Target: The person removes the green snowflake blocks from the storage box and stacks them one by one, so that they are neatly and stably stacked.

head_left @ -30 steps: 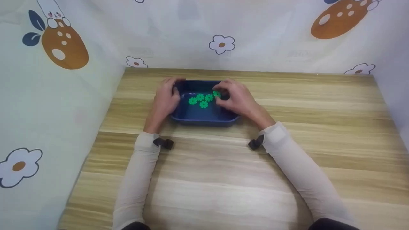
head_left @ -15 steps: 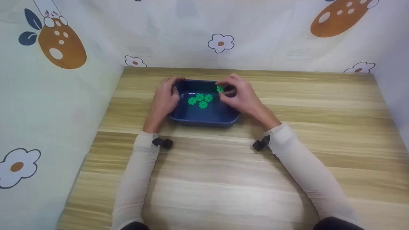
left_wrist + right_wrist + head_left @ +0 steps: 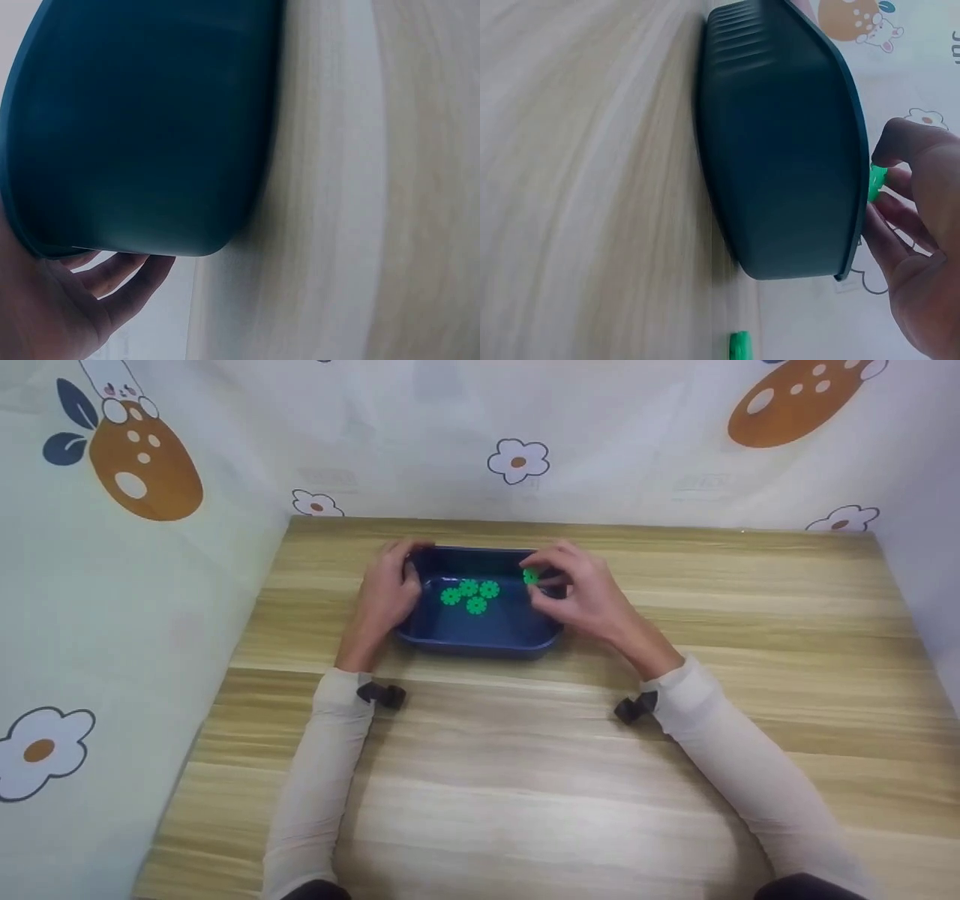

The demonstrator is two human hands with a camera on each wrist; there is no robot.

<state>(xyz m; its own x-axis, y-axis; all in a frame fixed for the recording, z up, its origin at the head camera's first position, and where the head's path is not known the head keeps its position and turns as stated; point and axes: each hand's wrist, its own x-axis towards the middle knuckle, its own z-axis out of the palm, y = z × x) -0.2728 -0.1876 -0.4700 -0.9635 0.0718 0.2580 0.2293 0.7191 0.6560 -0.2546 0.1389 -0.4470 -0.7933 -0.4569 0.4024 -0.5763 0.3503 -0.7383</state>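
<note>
A dark blue plastic basin (image 3: 480, 643) sits on the wooden table. My left hand (image 3: 388, 592) grips its left side, thumb over the rim; in the left wrist view its fingers (image 3: 139, 289) lie along the outer wall. Several green notched discs (image 3: 476, 605), flower-shaped, lie clustered on the basin floor. Above the basin's right part my right hand (image 3: 581, 589) pinches another green disc (image 3: 531, 576) between thumb and fingertips. That held disc (image 3: 877, 181) shows just past the basin rim in the right wrist view, partly hidden by the fingers.
A small green piece (image 3: 740, 345) shows at the bottom edge of the right wrist view, beyond the basin; its kind is unclear. Patterned cloth walls (image 3: 420, 450) stand behind and at the left of the wooden table (image 3: 510, 780).
My right hand has moved rightward with the pinched disc, away from the clustered discs and toward the basin's right side. My left hand keeps its grip on the basin.
</note>
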